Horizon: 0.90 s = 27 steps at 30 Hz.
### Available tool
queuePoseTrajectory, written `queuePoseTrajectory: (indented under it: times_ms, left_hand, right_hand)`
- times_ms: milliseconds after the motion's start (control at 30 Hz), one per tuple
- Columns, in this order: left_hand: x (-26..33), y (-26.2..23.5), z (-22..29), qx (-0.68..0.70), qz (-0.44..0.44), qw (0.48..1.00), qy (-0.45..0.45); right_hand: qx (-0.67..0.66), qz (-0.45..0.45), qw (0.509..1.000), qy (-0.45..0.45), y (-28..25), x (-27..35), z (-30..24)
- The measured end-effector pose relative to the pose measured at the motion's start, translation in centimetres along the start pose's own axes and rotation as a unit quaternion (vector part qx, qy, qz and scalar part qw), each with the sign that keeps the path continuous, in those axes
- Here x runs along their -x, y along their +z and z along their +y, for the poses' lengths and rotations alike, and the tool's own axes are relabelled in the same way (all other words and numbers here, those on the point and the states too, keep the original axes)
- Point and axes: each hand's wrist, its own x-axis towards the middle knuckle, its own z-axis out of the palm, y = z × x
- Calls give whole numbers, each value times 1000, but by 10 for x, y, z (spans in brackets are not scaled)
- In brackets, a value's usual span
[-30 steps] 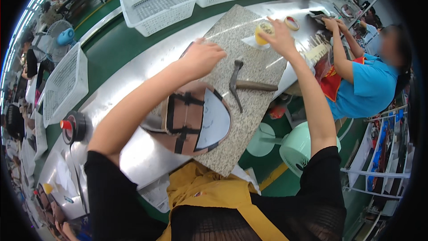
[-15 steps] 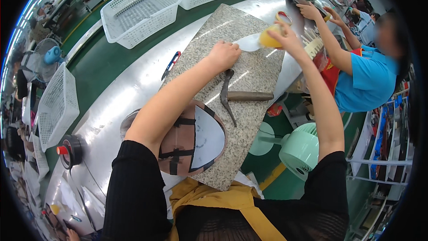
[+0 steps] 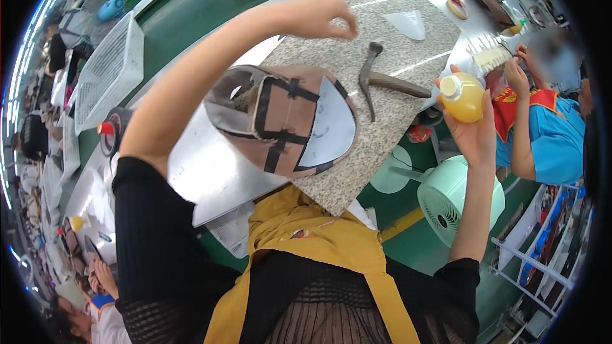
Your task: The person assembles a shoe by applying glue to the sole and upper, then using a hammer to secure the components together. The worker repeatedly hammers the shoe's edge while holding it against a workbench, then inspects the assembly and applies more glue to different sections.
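My right hand (image 3: pixel 470 130) is wrapped round a small rounded bottle (image 3: pixel 468 99) of yellow liquid with a white top, held up past the right edge of the speckled stone slab (image 3: pixel 344 188). Over the slab's far left part hovers my left hand (image 3: pixel 322 18), its thumb and fingers curled together in a ring, nothing visible in them. A white curved sheet piece (image 3: pixel 409 25) lies flat on the slab. Nearer me is a brown bag-like leather workpiece (image 3: pixel 290 121) with black strips and a white rounded panel. Beside it rests a wooden-handled hammer (image 3: pixel 395 84).
A tape roll (image 3: pixel 457 7) is on the metal table (image 3: pixel 204 185). A green fan (image 3: pixel 456 197) stands right of the slab. A co-worker in a blue shirt (image 3: pixel 554 143) works at the right. White baskets (image 3: pixel 115 73) stand on the left and at the back.
My left hand has left the white sheet piece and moved left, off the slab surface. My right hand has drawn the bottle toward me and to the right. The view has shifted.
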Motion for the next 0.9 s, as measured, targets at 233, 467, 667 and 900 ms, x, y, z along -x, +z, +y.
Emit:
queuePoseTrajectory:
  times_ms: [233,467,667,900]
  left_hand:
    - [146,46,33,-80,-23,994,-64]
    - [128,71,67,-169,-34,977,-123]
    - [127,80,65,-174,-36,976,-129]
    - [130,88,66,-191,-8,974,-124]
  right_hand:
    - [382,-16,920,-85,86,-6,53]
    - [679,-49,692,-240,115,-6,84]
    - [747,-34,619,-241,119,-17,108]
    - [763,3,590,-264,124,-84,123]
